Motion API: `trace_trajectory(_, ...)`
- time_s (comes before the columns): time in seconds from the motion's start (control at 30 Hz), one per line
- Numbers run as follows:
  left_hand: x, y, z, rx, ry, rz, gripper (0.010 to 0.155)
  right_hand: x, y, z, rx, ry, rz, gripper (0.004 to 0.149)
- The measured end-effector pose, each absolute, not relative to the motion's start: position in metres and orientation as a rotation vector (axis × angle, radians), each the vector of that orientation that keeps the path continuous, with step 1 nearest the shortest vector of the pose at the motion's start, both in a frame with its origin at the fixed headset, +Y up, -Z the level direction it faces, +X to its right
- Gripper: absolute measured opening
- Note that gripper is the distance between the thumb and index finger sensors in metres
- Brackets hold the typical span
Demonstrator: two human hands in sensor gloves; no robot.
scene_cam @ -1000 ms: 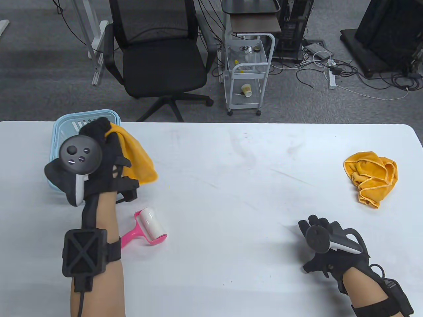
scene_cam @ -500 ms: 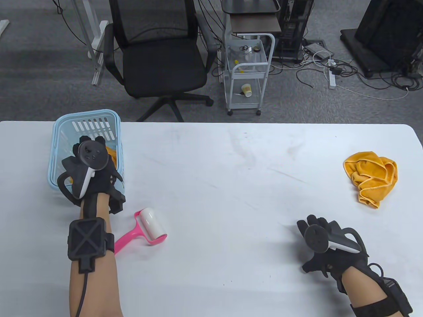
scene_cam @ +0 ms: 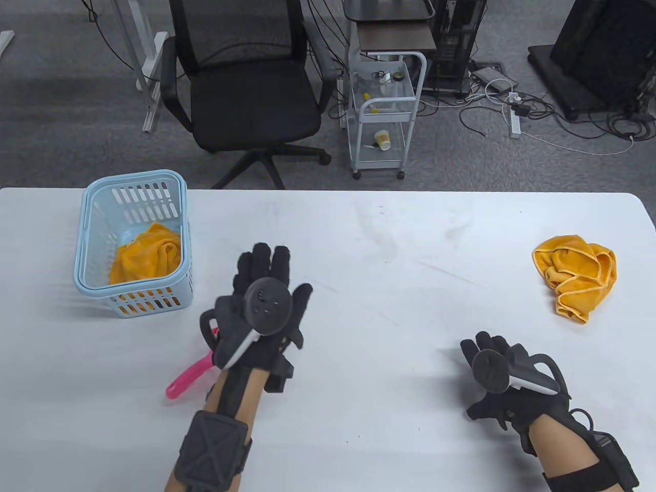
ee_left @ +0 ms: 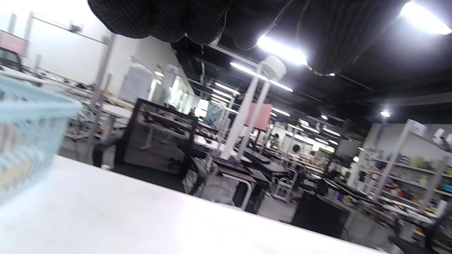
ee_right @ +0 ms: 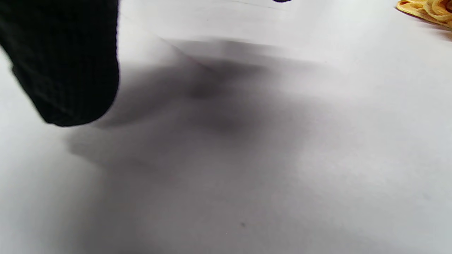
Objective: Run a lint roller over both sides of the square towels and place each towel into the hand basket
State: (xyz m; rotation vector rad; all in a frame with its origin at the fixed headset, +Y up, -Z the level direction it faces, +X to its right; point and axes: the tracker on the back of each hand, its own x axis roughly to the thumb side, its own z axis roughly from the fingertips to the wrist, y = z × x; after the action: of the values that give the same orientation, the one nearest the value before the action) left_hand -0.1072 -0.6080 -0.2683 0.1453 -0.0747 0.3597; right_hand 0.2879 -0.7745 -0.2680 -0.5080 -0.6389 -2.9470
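Note:
A light blue hand basket (scene_cam: 86,241) stands at the table's far left with an orange towel (scene_cam: 148,253) lying in it. A second orange towel (scene_cam: 576,277) lies crumpled at the right. My left hand (scene_cam: 266,269) hovers over the table's left middle with straight, spread fingers and holds nothing. It hides the head of the pink lint roller (scene_cam: 187,376); only the handle shows. My right hand (scene_cam: 489,353) rests near the front right, loosely curled and empty. The left wrist view shows the basket (ee_left: 28,130) at its left edge. The right wrist view catches the towel (ee_right: 427,8) in its top corner.
The white table (scene_cam: 384,307) ends at a far edge, with a black office chair (scene_cam: 246,92) and a small white cart (scene_cam: 384,118) on the floor behind it. Cables lie on the floor at the far right.
My left hand let the orange towel go into the basket, then drew back to the right and now hovers over the lint roller. The right hand has stayed put.

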Motion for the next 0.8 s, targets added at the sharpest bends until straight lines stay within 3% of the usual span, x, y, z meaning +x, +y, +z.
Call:
trace_trajectory(0.17, -0.066, -0.668, -0.244, 0.021, -0.155, 0.353, 0.072, 0.288, -0.775, -0.268, -0.513, -0.593, -2.978, 0.118)
trace_trajectory(0.37, -0.058, -0.712, -0.247, -0.031, -0.154, 0.274, 0.072, 0.293, -0.778, -0.272, -0.464, -0.508, -3.046, 0.117)
trace_trajectory(0.53, -0.059, -0.717, -0.249, -0.036, -0.162, 0.273, 0.072, 0.302, -0.773, -0.288, -0.344, -0.452, -3.101, 0.113)
trace_trajectory(0.8, -0.058, -0.711, -0.244, -0.005, -0.199, 0.275, 0.072, 0.34, -0.746, -0.351, 0.069, -0.429, -3.116, 0.108)
